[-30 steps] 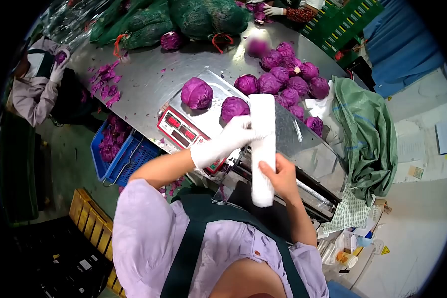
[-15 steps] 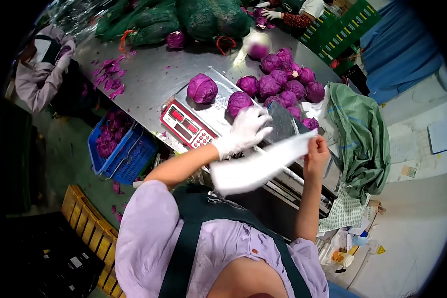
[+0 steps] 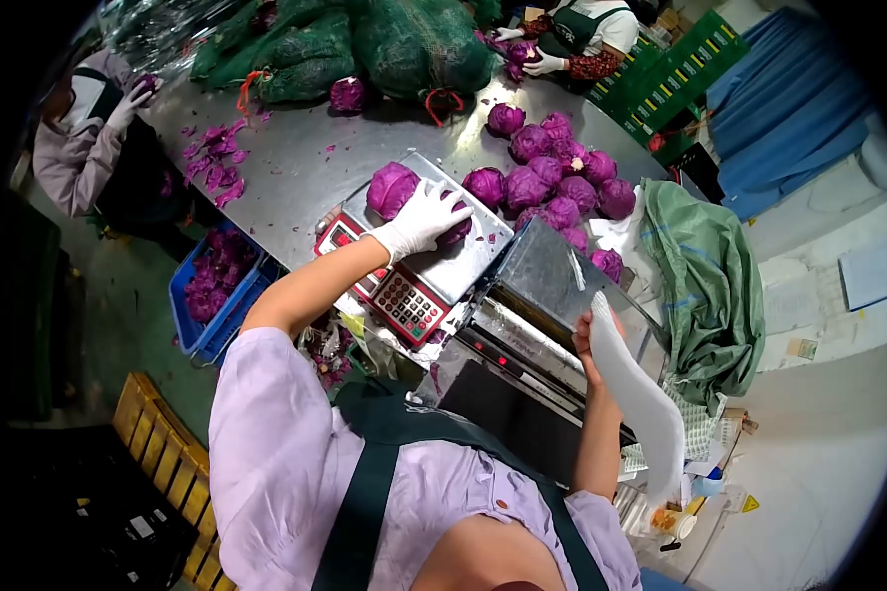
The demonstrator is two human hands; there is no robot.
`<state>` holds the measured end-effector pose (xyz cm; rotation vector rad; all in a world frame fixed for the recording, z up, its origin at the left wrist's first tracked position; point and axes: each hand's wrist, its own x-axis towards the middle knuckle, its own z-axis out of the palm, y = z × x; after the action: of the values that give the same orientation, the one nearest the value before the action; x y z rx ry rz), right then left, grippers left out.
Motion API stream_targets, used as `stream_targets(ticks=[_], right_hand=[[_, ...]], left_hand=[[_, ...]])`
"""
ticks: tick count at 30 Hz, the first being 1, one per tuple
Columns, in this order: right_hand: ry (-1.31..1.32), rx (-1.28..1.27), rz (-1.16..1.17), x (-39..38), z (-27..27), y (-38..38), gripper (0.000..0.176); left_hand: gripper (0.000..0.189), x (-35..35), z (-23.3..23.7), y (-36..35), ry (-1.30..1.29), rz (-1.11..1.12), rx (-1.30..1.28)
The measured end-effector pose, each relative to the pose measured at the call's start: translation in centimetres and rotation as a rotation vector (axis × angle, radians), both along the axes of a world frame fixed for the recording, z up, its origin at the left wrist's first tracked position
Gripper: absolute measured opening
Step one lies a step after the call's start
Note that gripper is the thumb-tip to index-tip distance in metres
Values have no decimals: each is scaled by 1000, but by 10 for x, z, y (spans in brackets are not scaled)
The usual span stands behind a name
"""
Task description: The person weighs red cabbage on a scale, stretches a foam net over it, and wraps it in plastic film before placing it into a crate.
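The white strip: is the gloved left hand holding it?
No, the bare right hand holds the white strip, while the left hand covers a purple cabbage on the scale.

We can read no word or number for certain. On the scale (image 3: 473, 268), the red digits of a lit display (image 3: 341, 236) show partly past the left forearm (image 3: 310, 286), too blurred for us to make out, and the marks on the keypad (image 3: 409, 305) are too small. Low on the right we see a yellow triangular sign (image 3: 751, 503), its symbol too tiny to tell. White labels (image 3: 141, 527) on the black crate (image 3: 84, 483), labels on the green crates (image 3: 675, 84), a small tan label (image 3: 806, 349) on the wall and the white print on our apron (image 3: 399, 419) are all illegible to us.
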<state>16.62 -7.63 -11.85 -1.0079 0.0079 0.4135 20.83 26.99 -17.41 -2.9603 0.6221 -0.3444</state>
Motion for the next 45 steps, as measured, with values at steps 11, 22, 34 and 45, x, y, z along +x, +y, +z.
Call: stream_targets(ticks=[11, 22, 34, 45], right_hand=[[-526, -618, -138, -23, 3, 73, 7], [49, 154, -54, -16, -30, 48, 25], [-594, -760, -234, 30, -10, 52, 3], [-245, -859, 76, -14, -56, 150, 23]], left_hand=[[57, -94, 15, -141, 728, -242, -2122], [16, -117, 21, -115, 746, -288, -2834], [36, -149, 24, -51, 858, 82, -1946], [8, -99, -15, 46, -479, 693, -1733]])
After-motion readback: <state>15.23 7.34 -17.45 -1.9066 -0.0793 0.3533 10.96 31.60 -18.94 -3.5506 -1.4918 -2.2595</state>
